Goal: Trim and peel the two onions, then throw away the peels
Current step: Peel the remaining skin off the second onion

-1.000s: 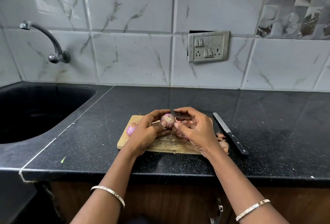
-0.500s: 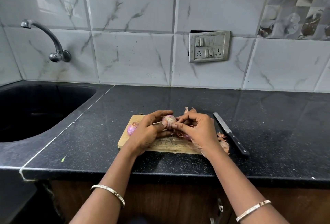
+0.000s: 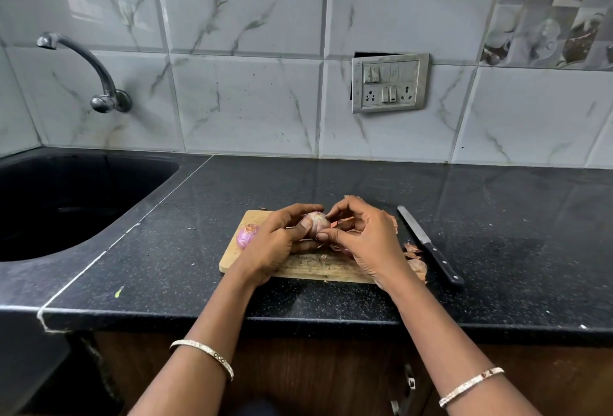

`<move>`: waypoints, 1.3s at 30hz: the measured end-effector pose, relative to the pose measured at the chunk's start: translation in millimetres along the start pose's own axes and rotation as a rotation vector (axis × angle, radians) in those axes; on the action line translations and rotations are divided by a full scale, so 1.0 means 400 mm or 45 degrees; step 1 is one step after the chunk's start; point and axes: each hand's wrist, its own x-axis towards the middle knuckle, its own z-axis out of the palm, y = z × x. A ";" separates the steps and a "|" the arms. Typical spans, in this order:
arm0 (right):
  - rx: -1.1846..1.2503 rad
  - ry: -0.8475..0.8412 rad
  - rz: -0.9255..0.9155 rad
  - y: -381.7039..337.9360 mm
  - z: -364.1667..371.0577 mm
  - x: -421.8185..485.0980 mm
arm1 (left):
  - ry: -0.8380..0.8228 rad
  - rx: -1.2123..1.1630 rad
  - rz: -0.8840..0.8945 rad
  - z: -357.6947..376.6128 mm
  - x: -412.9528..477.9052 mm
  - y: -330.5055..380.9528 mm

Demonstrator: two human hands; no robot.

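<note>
Near the table's front edge, over the cutting board, the left hand has its grip clamped on an onion, thumb across its front. The right hand has its grip pinched on the same onion from the right; whether the curled fingertips catch loose skin is hard to make out. The second onion lies at the board's left end, half hidden behind the left hand. Peels lie off the board's right edge, partly covered by the right wrist, beside the knife.

Home kitchen — shown by black stone bench, sink, wall tap, marble-look tiles — wooden chopping board laid out.
</note>
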 end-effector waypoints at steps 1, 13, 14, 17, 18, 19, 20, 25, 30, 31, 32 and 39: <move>-0.006 0.001 0.004 0.000 0.000 0.000 | -0.004 0.007 -0.001 0.000 0.000 0.000; 0.094 -0.054 0.054 -0.002 0.000 -0.001 | 0.006 -0.015 -0.004 0.002 -0.002 0.005; 0.102 -0.060 0.049 -0.003 -0.001 -0.001 | 0.005 -0.014 -0.005 0.002 -0.003 0.005; 0.090 -0.076 0.033 -0.005 -0.002 -0.002 | -0.003 -0.009 -0.008 0.002 -0.003 0.007; 0.084 -0.084 0.034 -0.005 -0.001 -0.002 | -0.006 -0.007 -0.009 0.003 -0.003 0.007; 0.086 -0.094 0.037 -0.004 -0.001 -0.002 | -0.006 -0.006 -0.011 0.003 -0.004 0.008; 0.094 -0.103 0.041 -0.004 0.001 -0.003 | -0.004 -0.007 -0.012 0.004 -0.005 0.008; 0.132 -0.096 0.036 -0.002 0.000 -0.001 | 0.006 -0.023 -0.007 0.005 -0.007 0.010; 0.157 -0.093 0.034 0.003 -0.003 0.002 | 0.024 -0.028 -0.001 0.005 -0.007 0.010; 0.145 -0.102 0.024 0.004 -0.002 0.002 | 0.023 -0.027 0.002 0.005 -0.007 0.010; 0.129 -0.109 0.016 0.004 -0.002 0.002 | 0.020 -0.029 0.003 0.006 -0.007 0.010; -0.015 -0.142 -0.006 0.012 -0.002 0.004 | 0.016 -0.028 0.010 0.006 -0.006 0.009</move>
